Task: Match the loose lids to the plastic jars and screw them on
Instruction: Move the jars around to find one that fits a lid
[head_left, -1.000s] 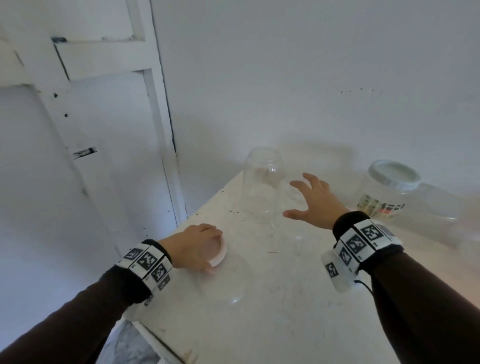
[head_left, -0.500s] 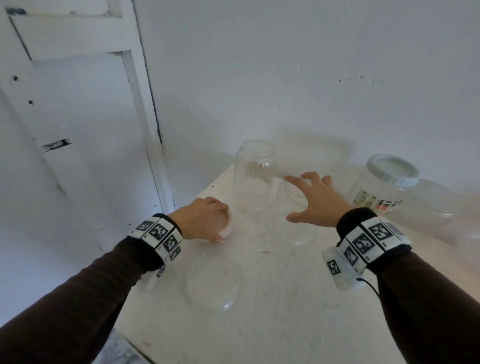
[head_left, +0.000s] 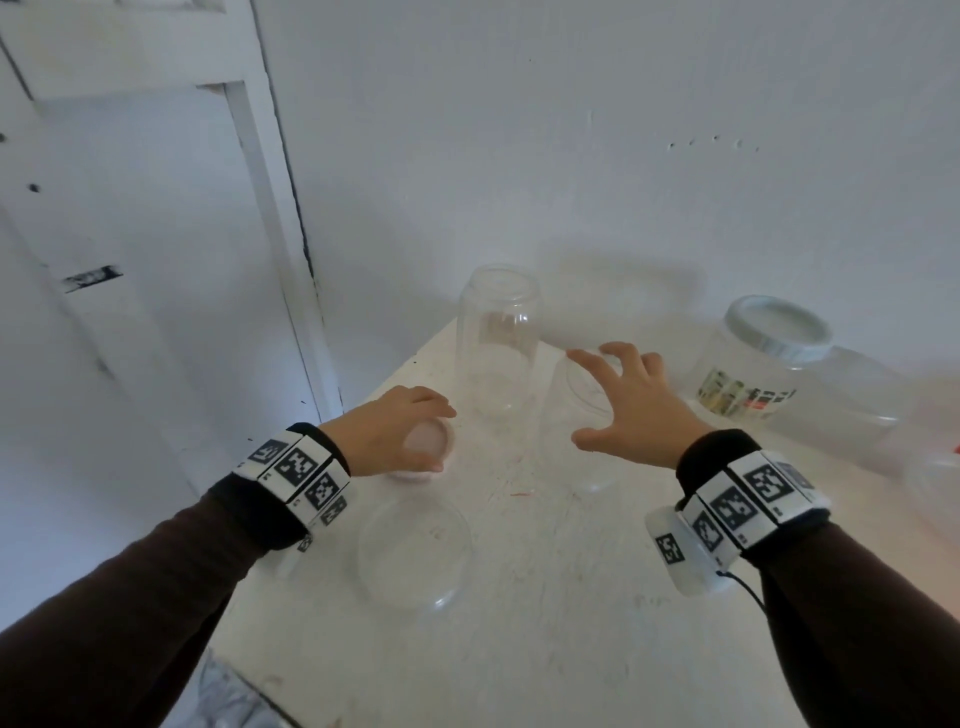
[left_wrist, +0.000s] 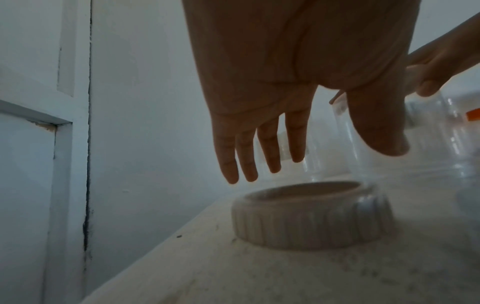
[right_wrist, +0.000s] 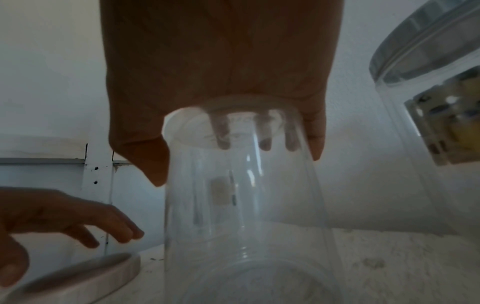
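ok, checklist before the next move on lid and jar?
1. Lid in hand: not ok. The left hand hovers above the lid, fingers straight.
2. Lid orientation: not ok. It lies hollow side up on the table and likely needs flipping.
3. Jar secured: cannot tell. The right hand arches over the small clear jar; firm grip unclear.
4. Jar mouth up: cannot tell.
5. Lid matches this jar: cannot tell.
6. Labelled jar capped: ok.

Your head camera is looking down over the table (head_left: 519, 597). Your wrist cameras are looking out low, close under each palm, both catching the lid (left_wrist: 311, 218).
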